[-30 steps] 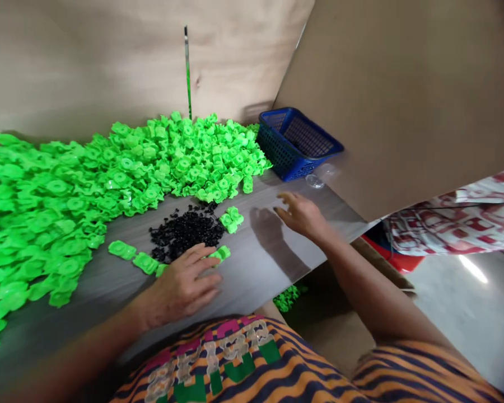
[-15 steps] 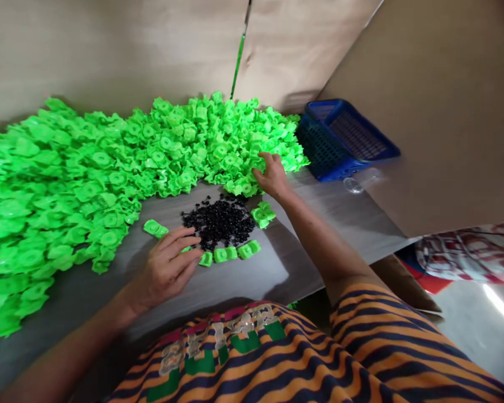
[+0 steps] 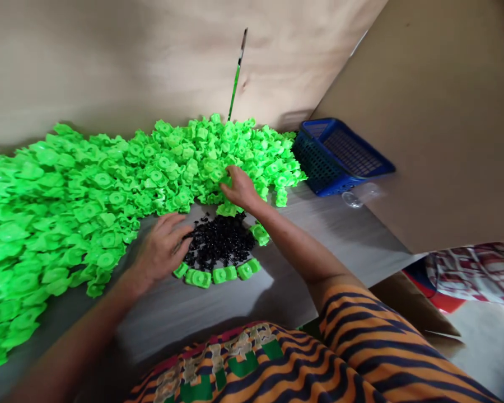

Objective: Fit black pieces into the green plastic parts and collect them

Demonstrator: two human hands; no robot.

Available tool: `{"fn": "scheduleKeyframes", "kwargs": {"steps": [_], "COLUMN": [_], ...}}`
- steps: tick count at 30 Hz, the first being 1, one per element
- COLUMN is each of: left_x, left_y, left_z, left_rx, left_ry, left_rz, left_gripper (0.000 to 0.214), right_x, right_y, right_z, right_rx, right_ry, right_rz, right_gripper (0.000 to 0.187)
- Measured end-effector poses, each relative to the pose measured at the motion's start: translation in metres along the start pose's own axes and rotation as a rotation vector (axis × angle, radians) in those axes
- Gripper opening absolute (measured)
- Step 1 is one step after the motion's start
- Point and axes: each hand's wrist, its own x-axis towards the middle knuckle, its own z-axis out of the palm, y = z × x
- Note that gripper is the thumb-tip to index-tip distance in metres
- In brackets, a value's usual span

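Observation:
My left hand (image 3: 163, 246) hovers at the left edge of a heap of small black pieces (image 3: 220, 242), fingers stretched out with a gap to the thumb. Whether it touches anything beneath is hidden. My right hand (image 3: 241, 189) reaches to the front of a large pile of bright green plastic parts (image 3: 117, 198). Its thumb and forefinger are apart, with green parts showing between them. Around the front of the black heap lie several green parts in a curved row, among them one near the middle (image 3: 224, 274). Another green part (image 3: 259, 234) lies right of the heap.
A blue plastic basket (image 3: 340, 157) stands at the back right, beside the green pile. A clear round plastic piece (image 3: 351, 199) lies near it. A wooden panel (image 3: 151, 61) rises behind the grey table (image 3: 340, 235), and a brown board (image 3: 445, 140) borders the right side.
My right hand has moved left along the front of the green pile. My left hand has shifted up and left, uncovering green parts in the row. The camera view has tilted slightly upward.

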Motion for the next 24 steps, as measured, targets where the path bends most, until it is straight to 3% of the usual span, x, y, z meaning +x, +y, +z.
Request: {"fn": "scheduleKeyframes", "kwargs": {"steps": [5, 9, 11, 13, 16, 19, 21, 24], "left_x": [0.016, 0.012, 0.008, 0.006, 0.006, 0.008, 0.01, 0.011], "left_y": [-0.035, -0.054, -0.058, -0.06, -0.06, -0.059, -0.057, -0.057], "left_z": [0.007, 0.007, 0.006, 0.006, 0.007, 0.008, 0.008, 0.009], "left_rx": [0.107, 0.121, 0.122, 0.128, 0.139, 0.137, 0.135, 0.144], "left_ry": [-0.017, -0.021, -0.013, -0.007, -0.003, 0.012, 0.024, 0.014], "left_rz": [-0.149, -0.139, -0.116, -0.1, -0.078, -0.078, -0.078, -0.062], "left_gripper": [0.028, 0.028, 0.027, 0.025, 0.024, 0.024, 0.025, 0.027], "right_x": [0.011, 0.021, 0.027, 0.03, 0.02, -0.009, -0.032, -0.053], "right_y": [-0.028, -0.056, -0.061, -0.05, 0.003, 0.086, 0.137, 0.183], "right_z": [0.011, 0.014, 0.006, -0.01, -0.041, -0.066, -0.072, -0.067], "right_rx": [0.123, 0.206, 0.225, 0.209, 0.14, 0.029, -0.001, 0.013], "right_ry": [-0.069, -0.092, -0.047, 0.053, 0.28, 0.467, 0.489, 0.49], "right_rz": [-0.19, -0.375, -0.473, -0.479, -0.263, 0.125, 0.426, 0.584], "right_gripper": [0.042, 0.045, 0.046, 0.044, 0.041, 0.042, 0.044, 0.048]}}
